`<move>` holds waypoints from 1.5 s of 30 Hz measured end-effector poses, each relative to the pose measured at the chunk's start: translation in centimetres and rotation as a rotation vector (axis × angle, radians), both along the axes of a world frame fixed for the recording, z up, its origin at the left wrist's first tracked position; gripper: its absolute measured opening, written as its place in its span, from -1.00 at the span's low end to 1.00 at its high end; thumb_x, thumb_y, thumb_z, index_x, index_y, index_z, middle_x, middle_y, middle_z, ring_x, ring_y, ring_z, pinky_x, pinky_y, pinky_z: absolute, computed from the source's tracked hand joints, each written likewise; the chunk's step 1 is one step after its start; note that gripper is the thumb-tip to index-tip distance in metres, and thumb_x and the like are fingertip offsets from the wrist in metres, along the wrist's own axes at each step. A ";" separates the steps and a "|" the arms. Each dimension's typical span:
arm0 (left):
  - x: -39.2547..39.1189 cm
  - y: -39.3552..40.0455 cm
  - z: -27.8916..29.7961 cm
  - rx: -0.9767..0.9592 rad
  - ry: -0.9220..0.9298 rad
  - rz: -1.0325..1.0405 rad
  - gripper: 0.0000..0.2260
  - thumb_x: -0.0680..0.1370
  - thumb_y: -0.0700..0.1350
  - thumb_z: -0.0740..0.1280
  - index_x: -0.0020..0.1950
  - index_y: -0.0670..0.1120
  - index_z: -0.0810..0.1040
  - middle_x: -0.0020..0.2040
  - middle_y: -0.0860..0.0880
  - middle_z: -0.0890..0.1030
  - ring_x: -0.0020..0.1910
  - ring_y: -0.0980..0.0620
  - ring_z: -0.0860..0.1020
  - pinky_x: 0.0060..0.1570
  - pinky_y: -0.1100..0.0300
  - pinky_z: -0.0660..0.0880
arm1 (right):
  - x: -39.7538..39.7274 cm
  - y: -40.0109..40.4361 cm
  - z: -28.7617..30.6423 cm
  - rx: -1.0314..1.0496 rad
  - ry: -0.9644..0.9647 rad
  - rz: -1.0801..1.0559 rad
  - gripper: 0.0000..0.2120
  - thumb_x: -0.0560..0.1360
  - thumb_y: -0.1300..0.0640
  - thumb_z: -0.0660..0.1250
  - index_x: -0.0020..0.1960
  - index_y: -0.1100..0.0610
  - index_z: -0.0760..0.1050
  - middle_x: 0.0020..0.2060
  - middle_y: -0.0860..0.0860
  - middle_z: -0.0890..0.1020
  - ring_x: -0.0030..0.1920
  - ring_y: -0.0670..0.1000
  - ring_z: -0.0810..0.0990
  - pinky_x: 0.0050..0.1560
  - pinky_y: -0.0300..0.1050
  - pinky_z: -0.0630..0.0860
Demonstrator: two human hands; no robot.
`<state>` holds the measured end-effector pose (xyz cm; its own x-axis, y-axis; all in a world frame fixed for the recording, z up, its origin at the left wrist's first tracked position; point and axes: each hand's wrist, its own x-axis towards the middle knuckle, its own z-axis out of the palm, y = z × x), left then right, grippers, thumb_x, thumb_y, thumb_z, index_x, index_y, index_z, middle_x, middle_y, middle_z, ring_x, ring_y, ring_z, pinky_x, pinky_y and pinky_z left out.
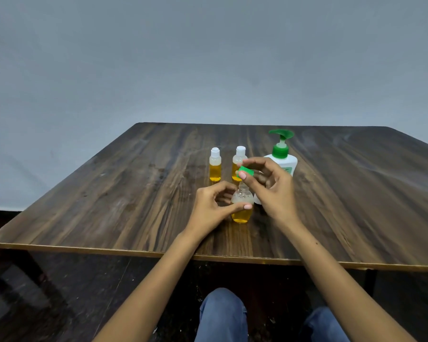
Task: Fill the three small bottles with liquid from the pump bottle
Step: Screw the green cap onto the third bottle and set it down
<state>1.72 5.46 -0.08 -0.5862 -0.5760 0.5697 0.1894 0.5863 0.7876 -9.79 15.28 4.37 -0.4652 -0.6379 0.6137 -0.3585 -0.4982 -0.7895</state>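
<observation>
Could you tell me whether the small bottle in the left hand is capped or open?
Open: the small bottle has a bare neck, and the right hand pinches the green cap above it.

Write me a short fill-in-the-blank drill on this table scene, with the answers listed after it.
1. The right hand pinches a small cap whose colour is ____.
2. The left hand holds the round bottle, whose neck is ____.
3. The two slim bottles behind it wear caps coloured ____.
4. The pump bottle stands on the ____ of the slim bottles, as the person sees it.

Answers: green; uncapped; white; right
</observation>
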 end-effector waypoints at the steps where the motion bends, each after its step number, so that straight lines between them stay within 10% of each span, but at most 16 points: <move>1: 0.0 0.0 -0.1 0.002 0.001 0.004 -0.69 0.33 -0.15 0.60 -0.01 -0.23 0.65 -0.11 -0.05 0.70 -0.12 0.10 0.67 -0.12 0.29 0.57 | 0.0 -0.1 0.0 0.007 0.004 0.015 -0.76 0.46 0.28 0.41 0.13 0.23 0.56 0.01 0.04 0.66 0.07 -0.03 0.63 0.04 -0.18 0.55; 16: 0.2 0.2 0.0 -0.016 0.019 0.011 -0.70 0.31 -0.07 0.61 -0.02 -0.10 0.68 -0.14 0.01 0.71 -0.12 0.08 0.68 -0.10 0.21 0.61 | -0.6 0.1 -0.7 0.025 -0.057 0.138 -0.74 0.34 0.29 0.47 -0.07 0.32 0.44 -0.07 0.18 0.67 0.07 0.12 0.64 0.12 0.10 0.56; 22: 0.2 0.2 0.0 0.004 0.014 -0.001 -0.74 0.33 -0.13 0.60 -0.05 -0.16 0.68 -0.16 -0.01 0.71 -0.14 0.09 0.68 -0.13 0.24 0.59 | -0.7 1.5 -0.8 0.106 0.141 0.103 -0.78 0.41 0.32 0.45 0.03 0.25 0.52 0.04 0.02 0.67 0.11 -0.01 0.62 -0.12 -0.04 0.63; 26: 0.2 0.4 0.2 0.028 0.004 0.008 -0.75 0.31 -0.11 0.62 -0.07 -0.10 0.69 -0.17 0.03 0.71 -0.15 0.11 0.67 -0.14 0.26 0.58 | -1.4 2.5 -1.1 0.142 0.238 -0.027 -0.76 0.45 0.28 0.42 0.11 0.14 0.60 0.06 -0.07 0.66 0.14 -0.07 0.60 0.13 -0.01 0.56; 32: 0.2 0.3 0.1 0.033 -0.006 0.004 -0.78 0.34 -0.13 0.60 -0.06 -0.14 0.69 -0.18 0.00 0.70 -0.15 0.08 0.67 -0.12 0.22 0.59 | -1.6 2.3 0.9 0.260 0.504 -0.119 -0.34 0.35 0.05 0.52 0.40 -0.03 0.37 0.11 -0.13 0.60 0.16 -0.19 0.53 0.20 -0.29 0.45; 39: 0.2 0.4 0.4 0.046 -0.004 0.006 -0.75 0.30 -0.11 0.62 -0.09 -0.12 0.69 -0.18 0.01 0.71 -0.16 0.09 0.68 -0.12 0.26 0.58 | -2.1 2.0 1.7 0.232 0.591 -0.023 -0.77 0.47 0.24 0.42 0.12 0.10 0.63 0.06 -0.11 0.65 0.12 -0.19 0.57 0.12 -0.23 0.51; 45: 0.2 0.6 0.4 0.051 0.003 0.005 -0.78 0.30 -0.14 0.62 -0.11 -0.09 0.69 -0.20 0.01 0.70 -0.17 0.08 0.67 -0.13 0.26 0.57 | -2.3 2.1 1.8 0.275 0.698 -0.177 -0.59 0.39 -0.06 0.48 0.21 -0.02 0.56 0.02 -0.18 0.61 0.04 -0.21 0.56 0.02 -0.22 0.53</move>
